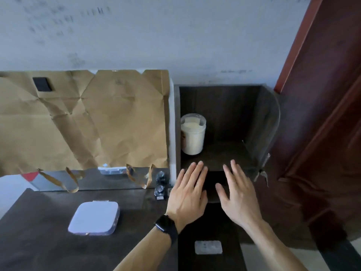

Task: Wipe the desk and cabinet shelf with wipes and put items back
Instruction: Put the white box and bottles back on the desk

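A dark cabinet shelf [226, 155] opens at the right of the dark desk [45, 239]. A clear jar of pale powder [193, 134] stands at the shelf's back left. My left hand [188, 192], with a black watch on its wrist, hovers with straight fingers in front of the shelf's front edge. My right hand [237, 194] is held beside it, fingers spread, holding nothing. A white square case [94, 218] lies on the desk to the left. No wipe is visible.
A mirror covered by a brown paper bag [84, 118] leans against the wall behind the desk. Small dark bottles [161, 185] stand by the cabinet's side. A grey flat object [208, 247] lies on a lower surface. A reddish wooden door [322, 114] is at the right.
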Demonstrator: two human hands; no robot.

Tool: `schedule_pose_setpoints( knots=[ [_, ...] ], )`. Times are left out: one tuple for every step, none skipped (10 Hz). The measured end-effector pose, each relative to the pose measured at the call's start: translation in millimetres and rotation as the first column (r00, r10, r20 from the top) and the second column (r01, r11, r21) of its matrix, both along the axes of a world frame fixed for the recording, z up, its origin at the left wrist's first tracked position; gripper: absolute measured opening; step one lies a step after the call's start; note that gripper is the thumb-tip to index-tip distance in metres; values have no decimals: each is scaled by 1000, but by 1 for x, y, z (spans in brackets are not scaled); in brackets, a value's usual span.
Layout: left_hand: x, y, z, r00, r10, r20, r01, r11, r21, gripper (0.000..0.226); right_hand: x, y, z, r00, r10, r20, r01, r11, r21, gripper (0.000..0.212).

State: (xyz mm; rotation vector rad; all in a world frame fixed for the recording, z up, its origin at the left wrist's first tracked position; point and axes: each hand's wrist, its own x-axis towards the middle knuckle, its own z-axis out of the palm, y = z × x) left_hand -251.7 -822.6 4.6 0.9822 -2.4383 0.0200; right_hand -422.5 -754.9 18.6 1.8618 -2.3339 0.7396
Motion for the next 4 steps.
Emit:
schedule_pose_setpoints(
  knots=[
    [-15, -11, -3, 992, 97, 86, -100, 994, 31, 75, -5, -3, -5, 999, 0, -47, 11, 975, 222, 72],
    [-18, -15, -12, 977, 160, 141, -170, 984, 59, 79, -11, 0, -9, 994, 26, -108, 7, 954, 300, 74],
    [-18, -14, -14, 972, 181, 150, -187, 982, 25, 82, -11, 2, -6, 992, 36, -117, -2, 962, 273, 74],
    [-21, -10, -13, 973, 194, 123, -198, 980, 26, 87, -21, 0, 10, 996, 82, -29, -68, 942, 330, 72]
  ],
)
